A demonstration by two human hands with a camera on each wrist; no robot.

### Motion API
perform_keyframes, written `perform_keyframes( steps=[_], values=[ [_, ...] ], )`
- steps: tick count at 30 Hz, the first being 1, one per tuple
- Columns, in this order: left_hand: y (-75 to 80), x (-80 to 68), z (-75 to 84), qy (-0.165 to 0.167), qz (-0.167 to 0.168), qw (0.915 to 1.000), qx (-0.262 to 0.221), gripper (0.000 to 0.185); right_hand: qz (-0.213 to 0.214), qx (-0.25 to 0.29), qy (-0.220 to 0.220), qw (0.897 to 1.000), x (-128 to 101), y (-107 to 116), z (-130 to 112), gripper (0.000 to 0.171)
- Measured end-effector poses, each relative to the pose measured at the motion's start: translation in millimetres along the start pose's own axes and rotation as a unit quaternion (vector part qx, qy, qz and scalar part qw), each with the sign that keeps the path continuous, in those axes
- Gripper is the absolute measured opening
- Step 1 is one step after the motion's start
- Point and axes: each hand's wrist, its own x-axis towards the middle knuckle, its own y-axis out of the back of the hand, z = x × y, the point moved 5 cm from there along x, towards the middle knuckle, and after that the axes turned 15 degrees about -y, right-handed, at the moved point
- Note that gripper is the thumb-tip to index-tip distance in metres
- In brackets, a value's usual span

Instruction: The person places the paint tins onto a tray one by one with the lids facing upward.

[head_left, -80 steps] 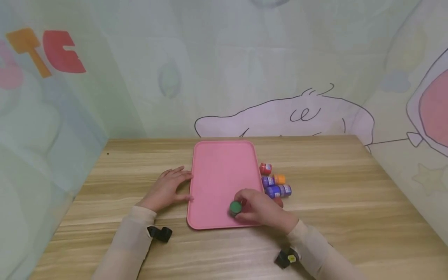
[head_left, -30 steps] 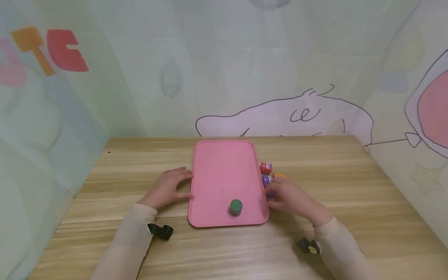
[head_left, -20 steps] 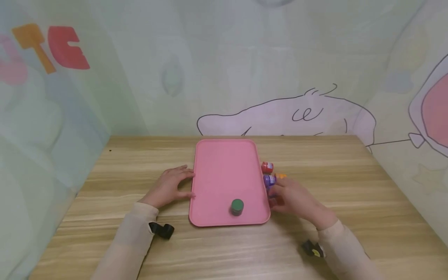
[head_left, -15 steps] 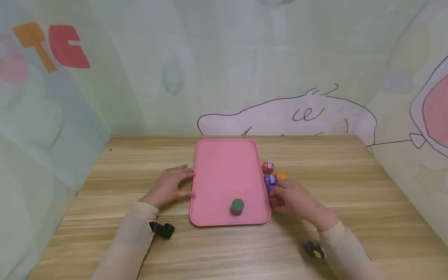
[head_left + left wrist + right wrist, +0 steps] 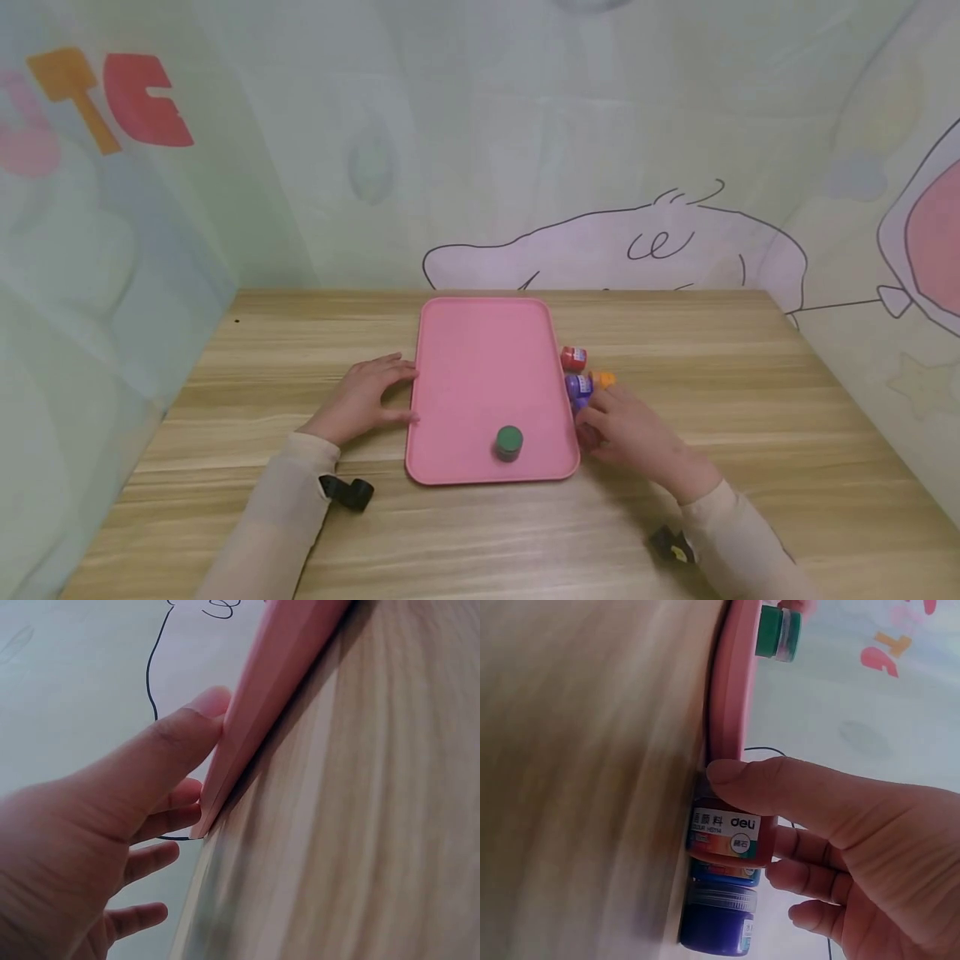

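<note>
The small paint jar with the white label lies on its side on the wooden table, hard against the right rim of the flat pink plastic tray, and the right hand now grips it: the thumb presses along its near face while the fingers curl behind it. A few seconds ago that hand was over the tray setting down the green-capped jar; it has since let go and crossed to the cluster of jars on the right, so one jar stands upright on the tray's near end and a second is in hand but not lifted. Just beyond the fingers lie a blue jar, an orange-capped purple jar and a red one. The left hand stays spread flat, fingertips touching the tray's left rim
</note>
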Motion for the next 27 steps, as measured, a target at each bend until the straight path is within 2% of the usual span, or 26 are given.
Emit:
perform_keyframes(
  steps=[15, 21, 27],
  values=[
    [-1.6, -1.3, 0.2, 0.001, -0.001, 1.0, 0.001, 0.067, -0.003, -0.003, -0.003, 1.0, -1.2, -1.8, -0.6, 0.028],
    [-2.4, -1.3, -0.1, -0.001, 0.003, 1.0, -0.002, 0.067, -0.03, 0.005, -0.023, 0.999, -1.8, -2.2, 1.2, 0.029],
    [-0.6, -1.1, 1.7, -0.003, 0.005, 1.0, -0.003, 0.067, -0.03, 0.025, -0.039, 0.998, -1.3, 0.7, 2.8, 0.03]
  ],
)
